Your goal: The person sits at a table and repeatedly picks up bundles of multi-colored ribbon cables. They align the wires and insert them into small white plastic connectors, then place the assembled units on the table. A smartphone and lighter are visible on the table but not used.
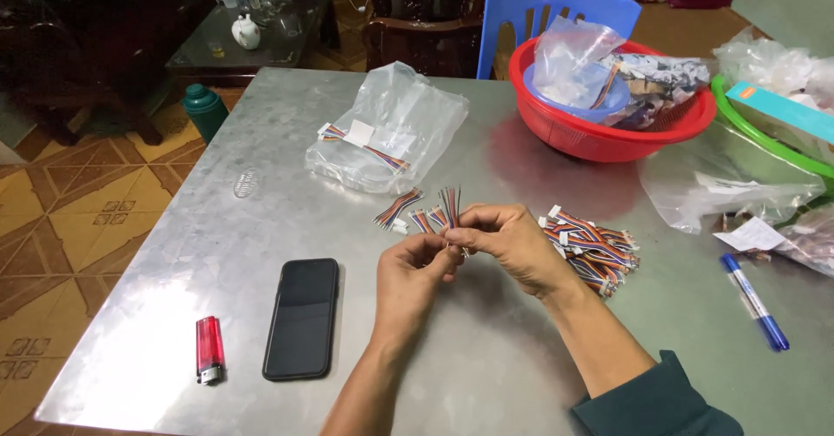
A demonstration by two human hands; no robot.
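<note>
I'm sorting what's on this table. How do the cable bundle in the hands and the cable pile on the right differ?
The cable bundle is small and upright, pinched between the left hand and right hand; the cable pile is larger, lying loose on the metal table, touched by neither hand. Both are short multicoloured ribbon wires.

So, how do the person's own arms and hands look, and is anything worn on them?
Both hands are bare: no gloves, rings or watch show on the left hand or the right hand. The left forearm is uncovered as far as the picture's edge. The right arm has a dark teal sleeve pushed up near the elbow.
</note>
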